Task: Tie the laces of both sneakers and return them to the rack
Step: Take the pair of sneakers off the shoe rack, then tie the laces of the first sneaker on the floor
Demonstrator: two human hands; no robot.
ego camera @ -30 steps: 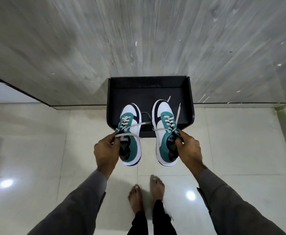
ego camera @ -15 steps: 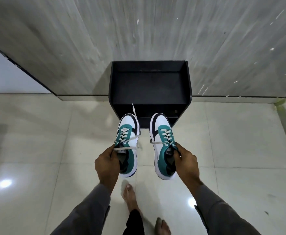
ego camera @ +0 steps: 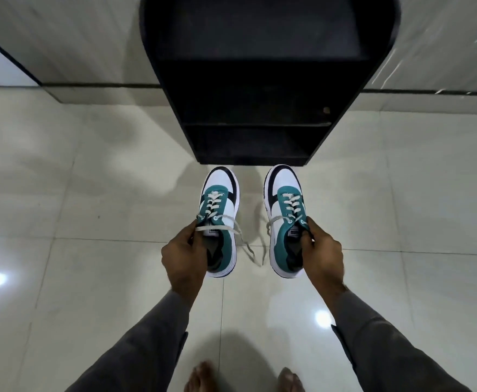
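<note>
Plainly each hand's fingers [ego camera: 192, 232] are clamped on a sneaker's [ego camera: 220, 222] collar, toes pointing away at the rack [ego camera: 260, 108], laces [ego camera: 241, 239] dangling untied between them.

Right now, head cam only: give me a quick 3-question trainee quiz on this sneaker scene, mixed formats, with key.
1. True or false: the laces of both sneakers are tied in bows.
2. The left sneaker and right sneaker are: A) on a rack shelf B) in the hands' grip, in front of the rack C) on the person's feet
3. Fill in: the left hand and right hand each grip a sneaker near its ____ end.

Key: 1 false; 2 B; 3 heel
</note>
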